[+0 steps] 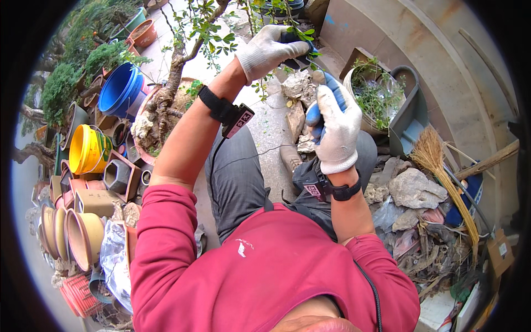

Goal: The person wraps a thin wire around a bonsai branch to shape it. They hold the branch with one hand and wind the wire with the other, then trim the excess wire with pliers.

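My left hand (271,53), in a white glove with a dark palm, reaches up among the leaves with its fingers closed around a thin leafy branch (300,33). The branch belongs to the foliage of a small potted tree (176,69), whose crooked trunk rises left of my forearm. Just below and to the right, my right hand (336,124) is raised in a white glove with blue finger pads. Its fingers are curled in, and whatever they may hold is too small or hidden to make out. A thin dark wire or twig (251,156) crosses above my knees.
At left stand a blue bucket (120,91), a yellow bucket (88,149) and several stacked pots (86,235). On the right are a basket of cut greenery (376,94), a grey dustpan (409,116), a straw broom (442,166) and rocks (417,188). A curved wall (442,50) lies behind.
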